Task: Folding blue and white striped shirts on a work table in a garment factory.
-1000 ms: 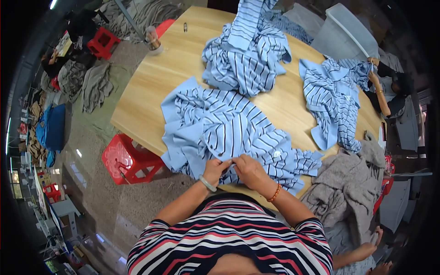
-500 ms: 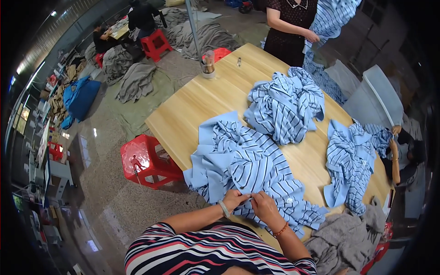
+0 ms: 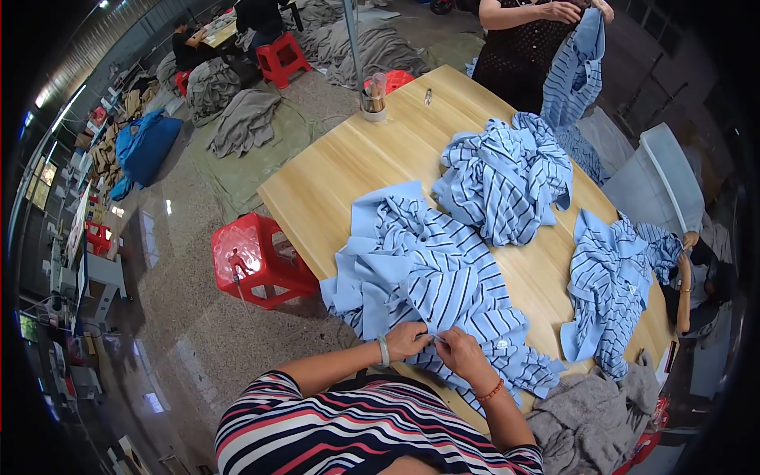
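Note:
A light blue garment with dark stripes lies spread and crumpled on the near side of the wooden table. My left hand, with a pale bangle at the wrist, pinches the cloth at its near edge. Close beside it, my right hand, with a beaded bracelet, grips the same edge between thumb and fingers. A small stretch of fabric runs between the two sets of fingertips. Whether a small tool is in the right fingers cannot be made out.
Beyond lies a heap of striped garments; another striped garment is at the right, by a co-worker's hands. Across the table a person holds up striped cloth. A red stool, grey cloth, tool cup and grey bin surround it.
The co-worker across the table has raised both hands, and the striped cloth now hangs from them. My hands stay at the garment's edge, my right fingers slightly shifted. The view has tilted a little.

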`<state>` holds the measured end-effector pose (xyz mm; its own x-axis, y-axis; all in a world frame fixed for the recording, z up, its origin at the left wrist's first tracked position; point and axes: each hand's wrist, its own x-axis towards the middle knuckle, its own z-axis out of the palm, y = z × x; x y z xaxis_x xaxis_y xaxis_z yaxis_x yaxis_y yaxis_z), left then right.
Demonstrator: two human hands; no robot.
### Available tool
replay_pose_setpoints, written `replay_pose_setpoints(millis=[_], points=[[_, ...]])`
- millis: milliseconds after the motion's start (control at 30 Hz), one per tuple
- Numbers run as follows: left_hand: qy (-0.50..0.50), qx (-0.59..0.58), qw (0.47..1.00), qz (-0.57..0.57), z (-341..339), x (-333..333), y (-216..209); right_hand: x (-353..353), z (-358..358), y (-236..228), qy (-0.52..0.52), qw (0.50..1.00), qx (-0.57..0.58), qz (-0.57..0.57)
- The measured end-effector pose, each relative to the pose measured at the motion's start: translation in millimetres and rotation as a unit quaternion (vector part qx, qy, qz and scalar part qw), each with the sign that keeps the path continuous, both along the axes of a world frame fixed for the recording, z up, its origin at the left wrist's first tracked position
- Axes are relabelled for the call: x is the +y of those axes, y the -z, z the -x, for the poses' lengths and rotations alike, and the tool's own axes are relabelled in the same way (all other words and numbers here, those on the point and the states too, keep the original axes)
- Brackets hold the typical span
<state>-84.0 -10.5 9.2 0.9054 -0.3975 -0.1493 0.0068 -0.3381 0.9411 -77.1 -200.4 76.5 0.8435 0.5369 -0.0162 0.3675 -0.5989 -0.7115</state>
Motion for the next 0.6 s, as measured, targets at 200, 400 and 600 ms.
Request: replay_pose_setpoints(millis=[200,400,600], points=[[-0.013,-0.042,0.999,0.010,6,-6,12,-3,3,1,-0.001,0.998,0.045,-0.041],[-0.007,-0.047,0.999,-0.010,2,-4,7,-7,0,17,-0.003,0.998,0.000,-0.061],[0.007,-0.039,0.999,0.005,-20,3,-17,-6,-10,-2,0.066,0.985,0.122,-0.103]])
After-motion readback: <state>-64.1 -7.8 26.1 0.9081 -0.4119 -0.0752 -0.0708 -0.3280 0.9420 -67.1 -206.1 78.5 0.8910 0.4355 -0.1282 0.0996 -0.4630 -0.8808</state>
